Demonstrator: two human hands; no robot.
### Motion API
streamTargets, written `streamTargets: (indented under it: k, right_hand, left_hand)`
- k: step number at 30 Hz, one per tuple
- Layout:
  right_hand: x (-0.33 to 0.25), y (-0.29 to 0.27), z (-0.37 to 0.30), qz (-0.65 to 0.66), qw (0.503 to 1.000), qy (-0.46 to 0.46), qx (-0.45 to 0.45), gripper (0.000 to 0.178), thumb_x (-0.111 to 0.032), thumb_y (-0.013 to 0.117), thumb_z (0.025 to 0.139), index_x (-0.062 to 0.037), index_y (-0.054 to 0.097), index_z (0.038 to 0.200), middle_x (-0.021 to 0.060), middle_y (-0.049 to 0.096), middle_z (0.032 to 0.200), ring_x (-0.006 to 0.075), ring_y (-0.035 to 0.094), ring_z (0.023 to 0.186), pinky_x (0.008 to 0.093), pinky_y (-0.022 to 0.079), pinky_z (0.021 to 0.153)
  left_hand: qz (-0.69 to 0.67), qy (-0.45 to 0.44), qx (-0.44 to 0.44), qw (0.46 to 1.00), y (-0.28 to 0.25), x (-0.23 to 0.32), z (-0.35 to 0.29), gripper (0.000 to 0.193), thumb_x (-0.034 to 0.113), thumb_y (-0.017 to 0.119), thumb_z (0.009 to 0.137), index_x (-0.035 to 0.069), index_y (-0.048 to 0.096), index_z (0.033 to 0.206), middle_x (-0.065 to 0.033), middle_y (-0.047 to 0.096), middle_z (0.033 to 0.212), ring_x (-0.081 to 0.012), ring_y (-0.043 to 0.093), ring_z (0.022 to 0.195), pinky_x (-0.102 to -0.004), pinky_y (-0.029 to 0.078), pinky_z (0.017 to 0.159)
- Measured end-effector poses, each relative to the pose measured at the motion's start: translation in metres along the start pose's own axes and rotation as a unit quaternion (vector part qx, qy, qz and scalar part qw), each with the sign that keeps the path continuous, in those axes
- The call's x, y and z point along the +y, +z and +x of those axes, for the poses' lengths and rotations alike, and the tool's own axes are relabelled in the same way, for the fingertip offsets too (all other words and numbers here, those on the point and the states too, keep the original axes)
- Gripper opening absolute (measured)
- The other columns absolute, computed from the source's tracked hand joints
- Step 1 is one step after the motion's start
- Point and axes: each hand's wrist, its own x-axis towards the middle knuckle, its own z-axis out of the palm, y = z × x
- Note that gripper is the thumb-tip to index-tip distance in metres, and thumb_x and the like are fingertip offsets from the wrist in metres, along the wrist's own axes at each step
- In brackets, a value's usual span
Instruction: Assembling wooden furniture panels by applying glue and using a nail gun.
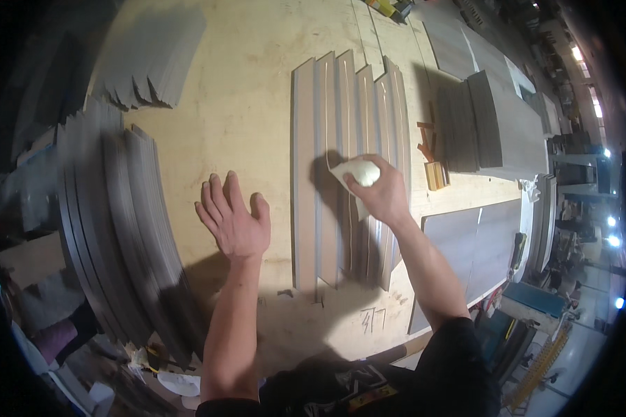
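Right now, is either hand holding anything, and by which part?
The right hand grips a pale wadded cloth at its near end, pressed on the grey strips. The left hand lies flat, empty.

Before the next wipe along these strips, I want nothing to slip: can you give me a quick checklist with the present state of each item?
1. Cloth gripped in right hand: ok.
2. Cloth resting on the grey strips: ok.
3. Left hand flat on the plywood table, clear of the strips: ok.
4. Strips lying side by side: ok, though their far ends are staggered.
5. Strip surface clean: cannot tell.
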Motion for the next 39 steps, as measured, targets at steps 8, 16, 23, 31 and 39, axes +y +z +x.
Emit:
streamTargets:
  k: [8,16,23,31,39]
  right_hand:
    - [0.023,0.001,-0.096,-0.022,0.998,0.015,-0.063,0.042,-0.025,0.081,0.083,-0.0028,0.069,0.118,0.0172,0.075,0.105,0.0260,0.075,0.098,0.0355,0.059,0.085]
    - [0.043,0.011,-0.159,0.013,0.993,0.010,-0.121,0.039,-0.016,0.084,0.081,-0.0015,0.069,0.114,0.0160,0.073,0.113,0.0273,0.073,0.104,0.0360,0.057,0.090]
    - [0.031,-0.007,-0.143,0.035,0.991,-0.007,-0.129,0.041,-0.015,0.084,0.081,-0.0019,0.068,0.117,0.0173,0.074,0.112,0.0242,0.073,0.102,0.0361,0.059,0.088]
    - [-0.040,0.001,0.017,0.062,0.997,-0.030,0.033,0.045,-0.029,0.082,0.083,-0.0039,0.069,0.118,0.0153,0.074,0.108,0.0244,0.072,0.101,0.0367,0.055,0.087]
    - [-0.022,0.039,0.174,0.030,0.986,-0.103,0.126,0.056,-0.035,0.081,0.081,-0.0020,0.069,0.124,0.0109,0.074,0.093,0.0157,0.068,0.077,0.0329,0.054,0.072]
  left_hand:
    - [0.002,0.003,-0.005,1.000,0.003,-0.001,0.002,0.063,0.037,0.054,0.098,0.009,0.039,0.153,-0.0201,0.033,0.157,-0.0374,0.025,0.149,-0.0596,0.014,0.123]
    - [0.012,0.008,0.005,1.000,0.005,-0.002,-0.001,0.062,0.038,0.053,0.099,0.010,0.039,0.153,-0.0198,0.033,0.157,-0.0372,0.025,0.149,-0.0595,0.015,0.123]
    - [0.011,0.009,0.007,1.000,0.008,-0.003,0.000,0.063,0.038,0.053,0.099,0.010,0.039,0.153,-0.0197,0.033,0.157,-0.0368,0.026,0.149,-0.0598,0.015,0.123]
    - [-0.003,0.009,0.023,1.000,0.002,-0.006,0.002,0.063,0.037,0.057,0.096,0.008,0.044,0.150,-0.0210,0.036,0.155,-0.0381,0.029,0.147,-0.0600,0.016,0.122]
    - [-0.015,0.007,0.029,0.999,-0.004,0.000,0.003,0.062,0.034,0.058,0.094,0.006,0.046,0.148,-0.0213,0.039,0.153,-0.0391,0.031,0.145,-0.0613,0.020,0.120]
